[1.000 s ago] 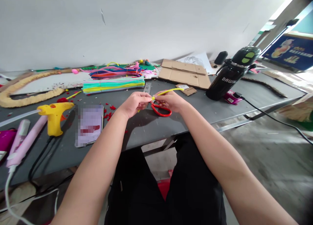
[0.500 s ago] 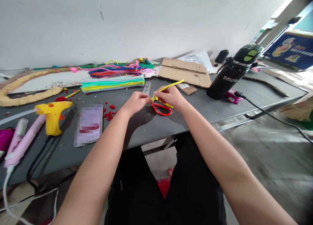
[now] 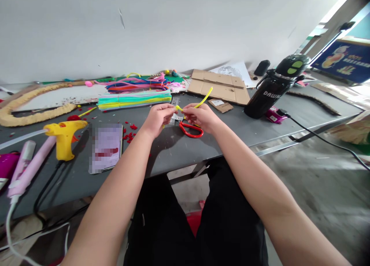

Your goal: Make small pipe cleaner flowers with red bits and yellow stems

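A yellow pipe cleaner runs between my two hands, its long free end pointing up and right past my right fingers. My left hand is closed in a pinch on a small bent part of it. My right hand pinches it just to the right, fingertips a short gap from the left ones. Beneath the hands, red-handled scissors lie on the grey table, their blades partly hidden. A metal ruler lies just behind my left hand.
Bundled pipe cleaners lie behind my hands. On the left are a phone, a yellow glue gun and a pink hair straightener. To the right are cardboard, a black bottle and a cable. Red scraps lie beside the phone.
Both hands have shifted slightly upward with the pipe cleaner. Its free end, lying nearly level at first, now points steeply up. The left fingers grip the bent part again. The scissors have stayed put.
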`<state>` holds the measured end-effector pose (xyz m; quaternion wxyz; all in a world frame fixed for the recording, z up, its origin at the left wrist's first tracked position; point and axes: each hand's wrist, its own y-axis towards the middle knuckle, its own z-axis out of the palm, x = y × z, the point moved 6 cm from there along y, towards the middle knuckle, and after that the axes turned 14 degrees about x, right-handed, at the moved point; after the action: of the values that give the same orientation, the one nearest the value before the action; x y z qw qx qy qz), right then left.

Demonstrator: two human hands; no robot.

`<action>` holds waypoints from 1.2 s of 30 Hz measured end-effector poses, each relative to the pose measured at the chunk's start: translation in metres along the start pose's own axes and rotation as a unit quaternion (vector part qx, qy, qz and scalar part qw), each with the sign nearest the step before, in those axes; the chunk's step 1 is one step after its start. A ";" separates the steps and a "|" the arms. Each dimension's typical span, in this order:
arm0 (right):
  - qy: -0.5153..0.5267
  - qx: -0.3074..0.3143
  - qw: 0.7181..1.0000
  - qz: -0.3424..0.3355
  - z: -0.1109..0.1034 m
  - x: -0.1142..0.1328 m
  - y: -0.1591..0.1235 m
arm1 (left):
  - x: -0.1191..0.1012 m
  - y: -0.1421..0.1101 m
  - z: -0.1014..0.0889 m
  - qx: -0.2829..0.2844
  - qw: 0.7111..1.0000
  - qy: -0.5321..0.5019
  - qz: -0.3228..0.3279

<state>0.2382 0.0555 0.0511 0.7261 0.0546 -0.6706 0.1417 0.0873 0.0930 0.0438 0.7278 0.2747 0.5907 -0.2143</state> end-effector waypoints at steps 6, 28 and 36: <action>0.052 0.067 0.996 0.028 0.001 -0.002 -0.004 | -0.002 -0.002 0.004 0.041 0.999 0.001 -0.005; -0.258 -0.011 0.966 -0.021 0.001 0.002 0.005 | 0.021 0.001 0.002 0.028 0.944 0.311 -0.110; -0.141 -0.052 0.988 -0.024 0.002 0.005 0.003 | 0.005 0.001 -0.007 -0.106 0.974 0.197 -0.026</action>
<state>0.2362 0.0587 0.0562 0.6291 0.0521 -0.7714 0.0804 0.0838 0.0987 0.0382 0.6159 0.2170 0.7492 -0.1108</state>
